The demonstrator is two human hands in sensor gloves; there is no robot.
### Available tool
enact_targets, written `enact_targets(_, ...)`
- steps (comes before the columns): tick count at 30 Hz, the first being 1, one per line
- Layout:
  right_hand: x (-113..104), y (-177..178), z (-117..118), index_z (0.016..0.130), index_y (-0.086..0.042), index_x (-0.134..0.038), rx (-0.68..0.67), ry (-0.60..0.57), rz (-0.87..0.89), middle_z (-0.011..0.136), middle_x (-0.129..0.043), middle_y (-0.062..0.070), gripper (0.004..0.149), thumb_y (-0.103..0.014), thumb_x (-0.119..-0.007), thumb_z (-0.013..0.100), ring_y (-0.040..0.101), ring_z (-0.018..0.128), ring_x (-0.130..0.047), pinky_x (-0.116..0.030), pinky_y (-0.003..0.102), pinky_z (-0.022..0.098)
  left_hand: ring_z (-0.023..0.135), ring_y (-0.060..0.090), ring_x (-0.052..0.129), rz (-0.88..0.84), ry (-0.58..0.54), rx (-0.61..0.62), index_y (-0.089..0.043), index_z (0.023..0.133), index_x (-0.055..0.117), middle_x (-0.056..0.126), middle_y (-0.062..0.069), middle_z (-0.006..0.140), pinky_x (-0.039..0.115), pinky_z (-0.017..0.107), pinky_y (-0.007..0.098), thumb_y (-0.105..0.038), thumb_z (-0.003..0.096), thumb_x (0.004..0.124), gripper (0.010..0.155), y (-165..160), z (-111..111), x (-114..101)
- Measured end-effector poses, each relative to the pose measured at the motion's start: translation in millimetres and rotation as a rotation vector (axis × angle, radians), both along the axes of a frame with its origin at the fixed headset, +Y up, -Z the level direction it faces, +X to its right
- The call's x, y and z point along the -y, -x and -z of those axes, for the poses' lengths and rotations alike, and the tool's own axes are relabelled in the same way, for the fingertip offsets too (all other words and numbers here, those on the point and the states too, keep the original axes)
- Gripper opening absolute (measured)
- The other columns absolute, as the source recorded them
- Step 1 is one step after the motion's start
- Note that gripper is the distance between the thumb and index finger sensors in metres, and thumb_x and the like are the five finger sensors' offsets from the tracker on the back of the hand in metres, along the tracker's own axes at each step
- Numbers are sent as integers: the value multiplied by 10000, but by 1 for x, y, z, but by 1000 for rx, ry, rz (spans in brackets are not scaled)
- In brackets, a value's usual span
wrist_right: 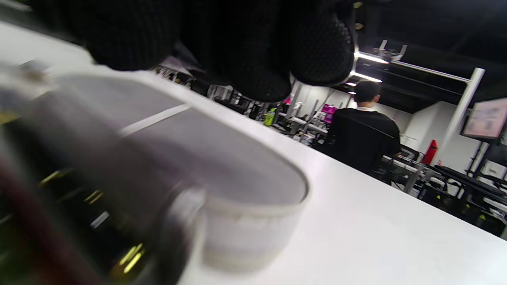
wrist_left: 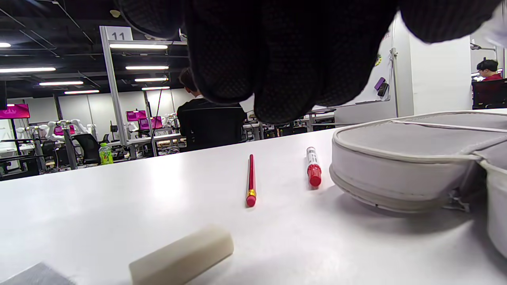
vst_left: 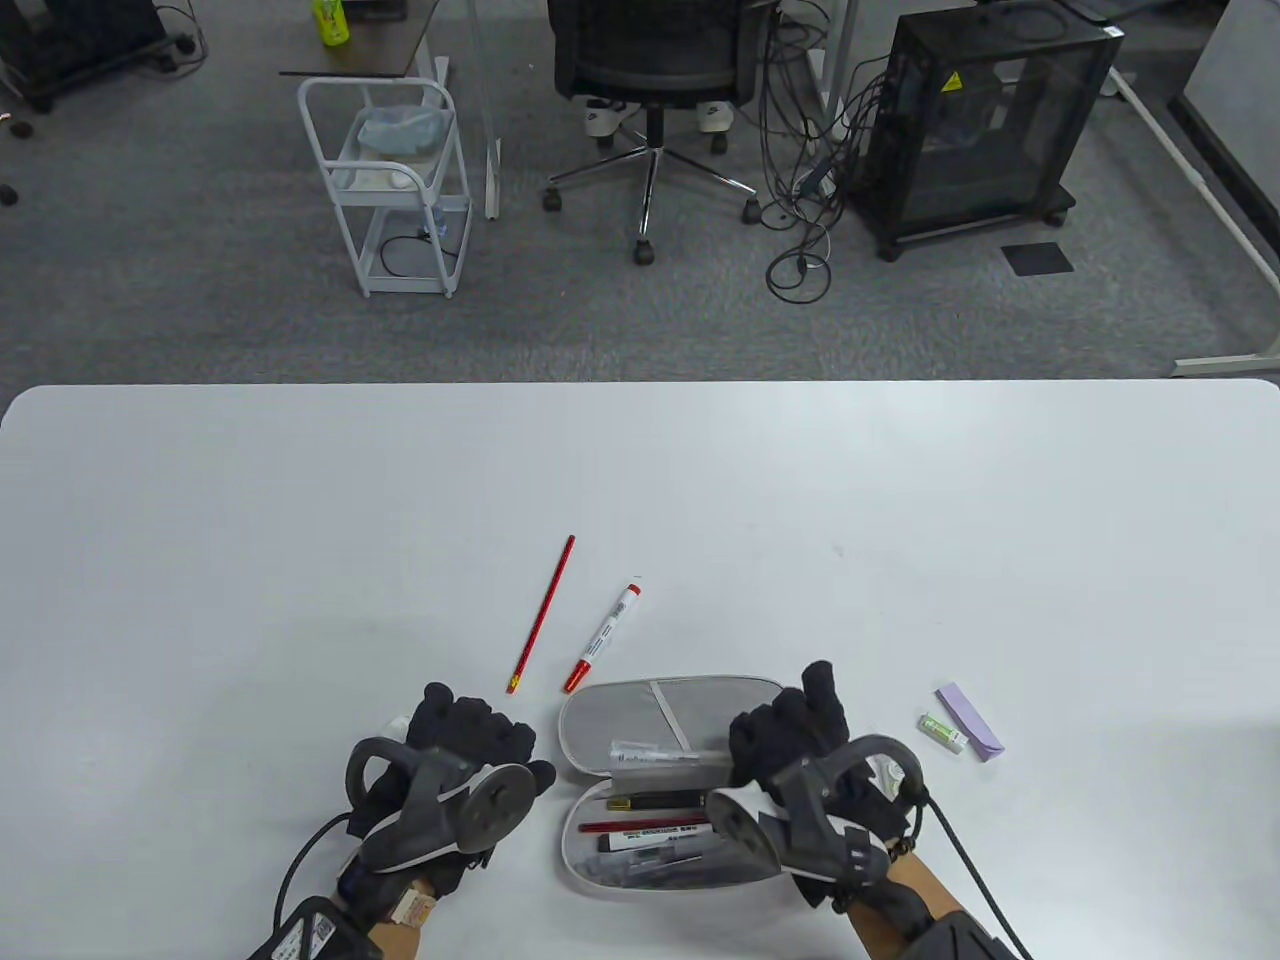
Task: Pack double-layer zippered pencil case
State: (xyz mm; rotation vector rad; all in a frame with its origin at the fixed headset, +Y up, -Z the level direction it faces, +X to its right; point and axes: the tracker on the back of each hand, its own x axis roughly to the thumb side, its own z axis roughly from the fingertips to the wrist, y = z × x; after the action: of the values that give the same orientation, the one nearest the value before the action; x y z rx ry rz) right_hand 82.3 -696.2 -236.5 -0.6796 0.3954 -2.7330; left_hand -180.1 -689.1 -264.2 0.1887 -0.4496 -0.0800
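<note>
Grey oval zippered fabric pencil case (vst_left: pixel 670 780) laid open flat near table's (vst_left: pixel 300 520) front edge, pens and pencils seen inside lower half. Red pencil (vst_left: pixel 541 614) and red-capped white marker (vst_left: pixel 603 637) left just beyond case. Cream eraser block (wrist_left: pixel 182 255) spotted left of case. Left hand (vst_left: pixel 470 745) kept beside case's left end, fingers curled, nothing held. Right hand (vst_left: pixel 790 735) parked over case's right end, fingers bent; grip can't be told.
</note>
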Motion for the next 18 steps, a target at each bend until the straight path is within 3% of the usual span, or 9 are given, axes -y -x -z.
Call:
enact_targets(4, 14, -1, -17, 787, -274, -888, 5, 32, -28, 748, -976, -30, 497, -508, -849, 351, 265, 776, -882, -479, 573, 713, 792, 304, 940, 0, 5, -20, -272, 729, 911, 1012, -20, 745, 640, 687, 559, -607, 413, 682, 514, 2, 3, 1)
enact_targets(8, 28, -6, -16, 787, -274, -888, 35, 53, 13, 750, -975, -24, 498, -507, -844, 349, 266, 771, -882, -482, 568, 712, 793, 303, 940, 6, 25, -43, -271, 728, 911, 1012, -20, 745, 640, 688, 559, -606, 413, 682, 514, 4, 7, 5)
enact_targets(13, 33, -11, -16, 829, -266, -862, 54, 1, -40, 788, -956, -13, 526, -505, -825, 362, 272, 786, -869, -483, 565, 710, 794, 300, 940, 44, 12, -72, -272, 729, 910, 1011, -22, 746, 638, 689, 559, -602, 414, 682, 510, 6, 14, 8)
enact_targets(18, 30, -14, -14, 863, -251, -833, 76, 50, 42, 818, -936, 3, 556, -505, -816, 369, 285, 795, -856, -476, 569, 710, 800, 302, 933, 20, 28, -110, -277, 739, 902, 1003, -22, 756, 635, 690, 560, -607, 414, 680, 514, 13, 17, 9)
